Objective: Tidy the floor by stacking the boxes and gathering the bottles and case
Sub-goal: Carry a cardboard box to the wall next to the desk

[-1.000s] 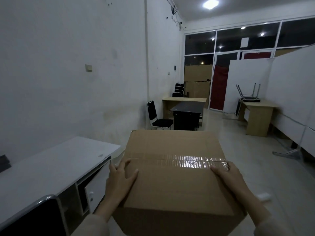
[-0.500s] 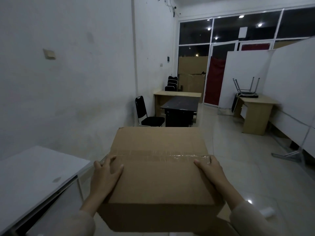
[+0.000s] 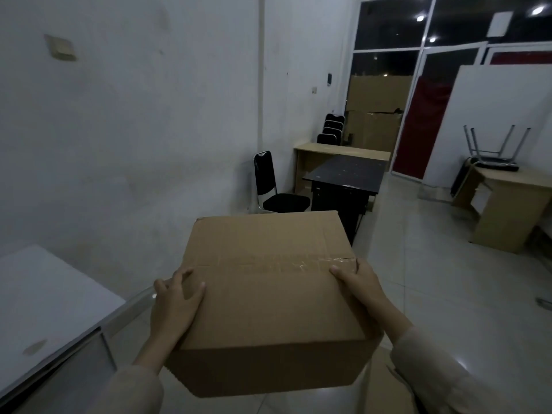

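Observation:
A brown cardboard box (image 3: 265,294), its top seam sealed with clear tape, is held in the air in front of me at the lower centre of the head view. My left hand (image 3: 174,306) grips its left side with the fingers spread over the top edge. My right hand (image 3: 361,285) grips its right side near the end of the tape. A sliver of another cardboard piece (image 3: 385,383) shows on the floor below the box, mostly hidden. No bottles or case are in view.
A white desk (image 3: 44,309) stands close at my left. Ahead are a black chair (image 3: 268,186), a black table (image 3: 346,177) and a wooden desk (image 3: 337,150) along the left wall. Another wooden desk (image 3: 507,201) stands at right. Tiled floor (image 3: 448,294) stretches between.
The view has shifted forward and left along the wall, and the white desk has slid toward the left edge. Both hands keep the same hold on the box.

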`<state>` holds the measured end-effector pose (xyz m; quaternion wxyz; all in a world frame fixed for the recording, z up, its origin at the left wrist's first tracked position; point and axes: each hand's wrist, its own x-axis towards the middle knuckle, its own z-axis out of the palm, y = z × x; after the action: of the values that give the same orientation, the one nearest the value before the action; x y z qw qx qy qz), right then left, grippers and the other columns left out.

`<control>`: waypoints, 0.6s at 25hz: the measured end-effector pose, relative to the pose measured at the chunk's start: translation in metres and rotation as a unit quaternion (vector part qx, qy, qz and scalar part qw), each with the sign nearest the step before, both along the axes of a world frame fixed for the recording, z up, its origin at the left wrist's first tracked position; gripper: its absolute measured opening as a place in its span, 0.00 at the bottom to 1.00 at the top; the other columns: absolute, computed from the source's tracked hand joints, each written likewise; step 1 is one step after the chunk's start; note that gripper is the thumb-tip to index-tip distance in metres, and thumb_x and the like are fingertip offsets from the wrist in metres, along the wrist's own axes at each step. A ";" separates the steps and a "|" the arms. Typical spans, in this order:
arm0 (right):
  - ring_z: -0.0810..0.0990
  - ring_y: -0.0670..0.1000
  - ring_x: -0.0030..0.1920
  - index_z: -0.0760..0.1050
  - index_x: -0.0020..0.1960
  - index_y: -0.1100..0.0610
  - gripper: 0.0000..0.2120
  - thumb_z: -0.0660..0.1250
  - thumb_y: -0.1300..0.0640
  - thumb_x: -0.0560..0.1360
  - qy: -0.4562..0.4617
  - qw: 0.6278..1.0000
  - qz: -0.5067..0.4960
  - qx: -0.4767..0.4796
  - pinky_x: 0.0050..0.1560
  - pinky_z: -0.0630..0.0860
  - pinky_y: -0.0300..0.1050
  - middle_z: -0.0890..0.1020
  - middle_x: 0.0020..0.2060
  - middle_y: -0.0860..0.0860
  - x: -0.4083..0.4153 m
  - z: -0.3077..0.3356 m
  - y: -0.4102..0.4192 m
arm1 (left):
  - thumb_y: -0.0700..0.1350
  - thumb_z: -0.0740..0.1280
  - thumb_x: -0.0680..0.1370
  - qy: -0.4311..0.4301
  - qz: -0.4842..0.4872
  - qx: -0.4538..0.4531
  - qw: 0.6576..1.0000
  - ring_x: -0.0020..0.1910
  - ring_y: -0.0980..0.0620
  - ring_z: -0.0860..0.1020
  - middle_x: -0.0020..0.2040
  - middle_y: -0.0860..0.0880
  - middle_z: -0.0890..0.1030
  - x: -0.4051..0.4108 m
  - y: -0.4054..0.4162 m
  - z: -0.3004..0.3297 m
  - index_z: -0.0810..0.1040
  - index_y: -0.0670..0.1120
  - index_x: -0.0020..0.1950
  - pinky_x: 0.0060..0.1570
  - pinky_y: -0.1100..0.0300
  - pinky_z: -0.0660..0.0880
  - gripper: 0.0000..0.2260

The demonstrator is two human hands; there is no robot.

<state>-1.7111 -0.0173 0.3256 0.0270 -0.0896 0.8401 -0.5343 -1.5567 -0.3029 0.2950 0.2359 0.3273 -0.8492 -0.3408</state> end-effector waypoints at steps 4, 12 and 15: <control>0.76 0.56 0.58 0.65 0.66 0.56 0.27 0.68 0.48 0.72 0.009 0.999 0.044 0.009 0.59 0.74 0.57 0.76 0.60 0.55 -0.071 -0.001 -0.059 | 0.55 0.62 0.76 0.011 0.050 0.007 0.999 0.50 0.39 0.75 0.60 0.41 0.65 -0.047 -0.040 -0.005 0.65 0.51 0.67 0.49 0.49 0.73 0.21; 0.74 0.57 0.60 0.67 0.66 0.58 0.25 0.68 0.52 0.73 0.002 0.996 0.089 -0.026 0.57 0.71 0.51 0.75 0.61 0.56 -0.200 0.002 -0.232 | 0.56 0.61 0.76 0.001 0.107 -0.003 0.994 0.53 0.37 0.75 0.61 0.41 0.64 -0.144 -0.191 0.008 0.66 0.52 0.67 0.57 0.45 0.72 0.20; 0.75 0.57 0.60 0.67 0.66 0.58 0.24 0.68 0.54 0.73 -0.006 0.993 0.113 -0.043 0.57 0.71 0.49 0.76 0.58 0.54 -0.247 0.008 -0.308 | 0.55 0.61 0.76 0.002 0.120 -0.007 0.993 0.53 0.37 0.75 0.61 0.41 0.64 -0.185 -0.262 0.018 0.66 0.52 0.67 0.58 0.45 0.71 0.20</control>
<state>-1.9584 -0.3248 0.3340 0.0881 -0.1821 0.8004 -0.5643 -1.7421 -0.5645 0.3126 0.2791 0.4243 -0.8055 -0.3054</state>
